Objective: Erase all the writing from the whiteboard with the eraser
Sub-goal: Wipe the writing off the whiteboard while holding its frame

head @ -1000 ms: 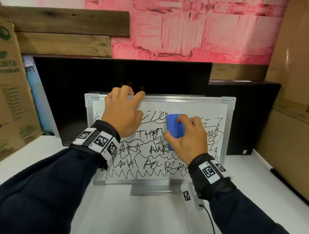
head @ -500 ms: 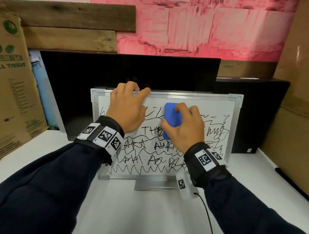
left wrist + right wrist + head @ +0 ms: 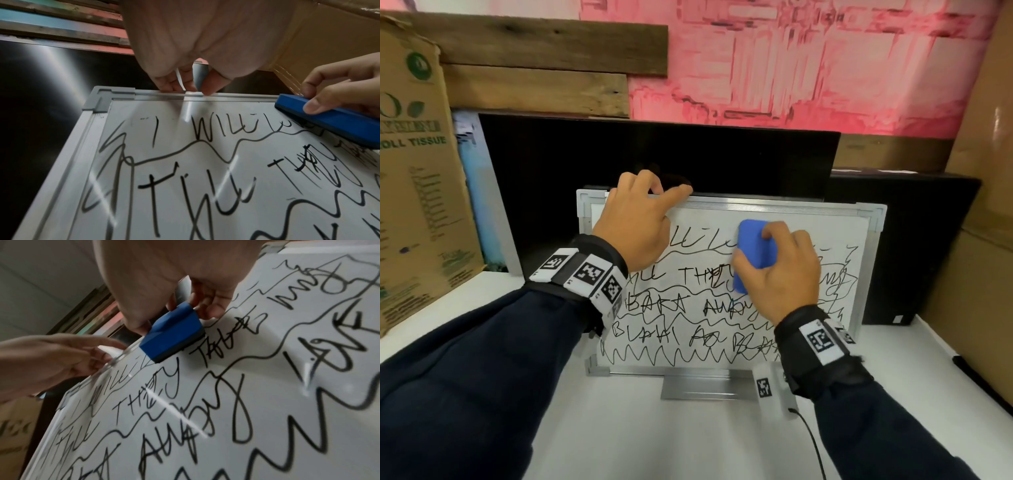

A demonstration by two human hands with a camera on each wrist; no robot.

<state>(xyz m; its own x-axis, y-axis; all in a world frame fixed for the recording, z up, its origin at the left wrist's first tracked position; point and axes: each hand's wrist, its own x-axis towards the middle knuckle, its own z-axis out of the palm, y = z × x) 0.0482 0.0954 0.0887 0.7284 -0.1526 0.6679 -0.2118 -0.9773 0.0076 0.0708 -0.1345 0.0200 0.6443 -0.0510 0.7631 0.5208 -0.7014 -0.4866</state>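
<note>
A small whiteboard (image 3: 784, 214) with a silver frame stands upright on the white table, covered in black marker words and wavy lines. My left hand (image 3: 640, 219) grips its top edge near the left corner, fingers curled over the frame (image 3: 185, 94). My right hand (image 3: 780, 270) holds a blue eraser (image 3: 755, 251) and presses it flat on the upper middle of the board (image 3: 267, 386). In the right wrist view the eraser (image 3: 172, 334) sits between thumb and fingers, its dark felt on the surface. The strip of board right of the eraser, along the top, looks mostly wiped.
A black monitor (image 3: 654, 154) stands right behind the board, its silver base (image 3: 705, 387) on the table in front. A second black panel (image 3: 914, 246) is at the right. Cardboard boxes flank both sides (image 3: 410, 171). A black marker (image 3: 979, 380) lies at the right.
My right hand has slid the eraser up the board, from its middle rows to just below the top edge. My left hand has kept its grip on the top frame.
</note>
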